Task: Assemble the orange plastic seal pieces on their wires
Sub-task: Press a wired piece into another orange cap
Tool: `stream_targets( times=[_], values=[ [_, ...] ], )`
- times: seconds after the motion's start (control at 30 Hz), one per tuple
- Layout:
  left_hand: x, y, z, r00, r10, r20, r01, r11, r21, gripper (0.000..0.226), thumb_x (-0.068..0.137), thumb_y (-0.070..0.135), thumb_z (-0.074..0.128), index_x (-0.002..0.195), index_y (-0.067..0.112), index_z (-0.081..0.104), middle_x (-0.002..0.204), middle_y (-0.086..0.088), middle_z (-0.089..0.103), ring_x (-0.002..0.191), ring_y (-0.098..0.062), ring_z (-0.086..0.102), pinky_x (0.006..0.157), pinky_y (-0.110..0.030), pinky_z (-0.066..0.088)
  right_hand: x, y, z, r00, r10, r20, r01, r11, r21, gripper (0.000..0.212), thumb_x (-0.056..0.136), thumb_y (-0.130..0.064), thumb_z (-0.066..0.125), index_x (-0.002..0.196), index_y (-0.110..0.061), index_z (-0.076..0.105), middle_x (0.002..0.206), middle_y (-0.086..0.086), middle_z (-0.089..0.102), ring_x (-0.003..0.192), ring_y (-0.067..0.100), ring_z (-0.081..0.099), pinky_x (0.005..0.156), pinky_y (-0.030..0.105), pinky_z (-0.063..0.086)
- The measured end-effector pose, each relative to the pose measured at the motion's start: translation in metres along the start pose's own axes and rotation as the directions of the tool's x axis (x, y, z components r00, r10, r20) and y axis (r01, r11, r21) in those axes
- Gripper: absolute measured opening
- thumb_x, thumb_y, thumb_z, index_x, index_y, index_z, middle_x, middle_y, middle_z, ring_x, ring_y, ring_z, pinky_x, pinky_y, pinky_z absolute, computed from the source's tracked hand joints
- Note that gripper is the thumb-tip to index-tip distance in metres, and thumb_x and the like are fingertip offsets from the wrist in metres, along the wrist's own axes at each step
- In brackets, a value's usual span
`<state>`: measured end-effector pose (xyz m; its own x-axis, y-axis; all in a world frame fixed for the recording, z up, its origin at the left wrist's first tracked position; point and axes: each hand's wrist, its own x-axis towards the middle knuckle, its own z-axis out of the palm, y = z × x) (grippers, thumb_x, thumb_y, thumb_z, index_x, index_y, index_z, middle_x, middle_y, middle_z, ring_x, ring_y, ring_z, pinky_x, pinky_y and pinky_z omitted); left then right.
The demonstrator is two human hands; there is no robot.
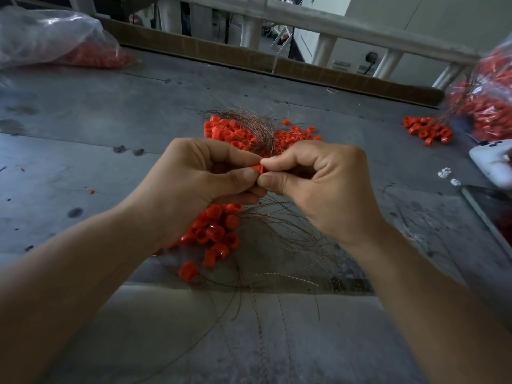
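Above the grey table, my left hand (205, 176) and my right hand (315, 184) meet fingertip to fingertip and both pinch one small orange seal piece (258, 170). Beneath my left hand lies a heap of orange seal pieces (213, 234), with thin copper wires (279, 231) trailing from it toward the table's near edge. Behind my hands lies a second heap of orange pieces (232, 131), crossed by a curved bundle of wires (255, 123). Whether a wire runs through the held piece is hidden by my fingers.
A clear bag of orange pieces (55, 42) lies at the far left. Another full bag (487, 101) stands at the right, with a small orange heap (426, 130) beside it. A white device (490, 162) and a dark phone (490, 214) sit at the right edge.
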<state>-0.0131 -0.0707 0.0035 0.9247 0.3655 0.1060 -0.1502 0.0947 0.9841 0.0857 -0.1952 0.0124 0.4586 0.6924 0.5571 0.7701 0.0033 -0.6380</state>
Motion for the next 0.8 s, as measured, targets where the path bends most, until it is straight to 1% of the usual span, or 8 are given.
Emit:
stream_targets(
  times=[0.13, 0.23, 0.37, 0.47, 0.53, 0.6, 0.7, 0.8],
  values=[
    [0.0, 0.0, -0.001, 1.0, -0.021, 0.006, 0.021, 1.0, -0.016, 0.013, 0.057, 0.008, 0.062, 0.063, 0.012, 0.072, 0.063, -0.008, 0.07, 0.058, -0.013, 0.068, 0.054, -0.016, 0.052, 0.0, 0.0, -0.001, 0.999, -0.052, 0.018, 0.053, 0.998, -0.046, 0.02, 0.068, -0.011, 0.074, 0.086, -0.003, 0.071, 0.077, -0.007, 0.062, 0.069, 0.001, 0.061, 0.067, 0.011, 0.05],
    [0.0, 0.001, -0.002, 0.999, -0.044, 0.023, 0.045, 0.997, -0.06, 0.013, 0.057, 0.007, 0.061, 0.065, 0.009, 0.07, 0.062, -0.009, 0.069, 0.057, -0.014, 0.068, 0.053, -0.017, 0.053, 0.001, 0.002, -0.002, 0.998, -0.039, 0.039, 0.037, 0.999, 0.027, 0.026, 0.068, -0.014, 0.073, 0.093, -0.011, 0.067, 0.076, -0.011, 0.062, 0.073, 0.005, 0.064, 0.069, 0.014, 0.051],
    [0.001, 0.002, -0.004, 0.996, -0.053, 0.077, 0.057, 0.997, -0.052, 0.014, 0.056, 0.01, 0.062, 0.066, 0.011, 0.073, 0.064, -0.007, 0.069, 0.059, -0.014, 0.068, 0.054, -0.018, 0.053, 0.002, 0.003, -0.002, 0.998, -0.033, 0.053, 0.027, 0.994, 0.106, 0.024, 0.068, -0.018, 0.072, 0.091, -0.016, 0.065, 0.077, -0.012, 0.063, 0.073, 0.005, 0.064, 0.067, 0.016, 0.051],
    [0.001, 0.003, -0.009, 0.988, -0.076, 0.134, 0.083, 0.996, -0.045, 0.025, 0.057, 0.01, 0.067, 0.081, 0.011, 0.069, 0.07, -0.01, 0.07, 0.063, -0.016, 0.069, 0.055, -0.02, 0.054, 0.003, 0.003, -0.002, 0.993, 0.02, 0.119, -0.041, 0.983, 0.177, 0.022, 0.066, -0.027, 0.07, 0.087, -0.024, 0.064, 0.075, -0.013, 0.062, 0.071, 0.002, 0.062, 0.065, 0.014, 0.049],
    [0.001, 0.005, -0.011, 0.982, -0.089, 0.165, 0.098, 0.994, -0.044, 0.036, 0.057, 0.009, 0.071, 0.091, 0.009, 0.064, 0.072, -0.011, 0.07, 0.065, -0.018, 0.069, 0.056, -0.021, 0.054, 0.003, 0.002, -0.003, 0.98, 0.042, 0.193, -0.076, 0.982, 0.17, 0.031, 0.066, -0.033, 0.065, 0.097, -0.029, 0.062, 0.078, -0.014, 0.059, 0.074, -0.001, 0.058, 0.067, 0.015, 0.047],
    [0.001, 0.005, -0.012, 0.979, -0.099, 0.177, 0.109, 0.993, -0.047, 0.042, 0.057, 0.01, 0.068, 0.098, 0.009, 0.06, 0.071, -0.01, 0.069, 0.063, -0.018, 0.068, 0.055, -0.021, 0.054, 0.004, 0.002, -0.004, 0.96, 0.03, 0.278, -0.067, 0.99, 0.125, 0.035, 0.069, -0.037, 0.06, 0.104, -0.03, 0.059, 0.083, -0.012, 0.056, 0.081, 0.0, 0.055, 0.069, 0.015, 0.046],
    [0.001, 0.005, -0.011, 0.976, -0.102, 0.193, 0.117, 0.991, -0.067, 0.043, 0.061, 0.009, 0.068, 0.102, 0.009, 0.057, 0.069, -0.009, 0.069, 0.061, -0.018, 0.068, 0.054, -0.021, 0.054, 0.004, 0.001, -0.004, 0.947, 0.016, 0.321, -0.043, 0.996, 0.078, 0.017, 0.075, -0.036, 0.06, 0.09, -0.03, 0.061, 0.081, -0.015, 0.05, 0.079, -0.004, 0.051, 0.067, 0.009, 0.04],
    [-0.001, 0.003, -0.008, 0.979, -0.05, 0.199, 0.063, 0.996, -0.06, 0.038, 0.069, 0.016, 0.072, 0.103, 0.011, 0.058, 0.073, -0.012, 0.07, 0.067, -0.022, 0.07, 0.057, -0.022, 0.055, 0.003, 0.001, -0.002, 0.954, 0.024, 0.3, -0.032, 0.999, 0.021, 0.007, 0.082, -0.024, 0.06, 0.087, -0.02, 0.062, 0.08, -0.016, 0.045, 0.074, -0.006, 0.047, 0.066, 0.008, 0.037]
  ],
)
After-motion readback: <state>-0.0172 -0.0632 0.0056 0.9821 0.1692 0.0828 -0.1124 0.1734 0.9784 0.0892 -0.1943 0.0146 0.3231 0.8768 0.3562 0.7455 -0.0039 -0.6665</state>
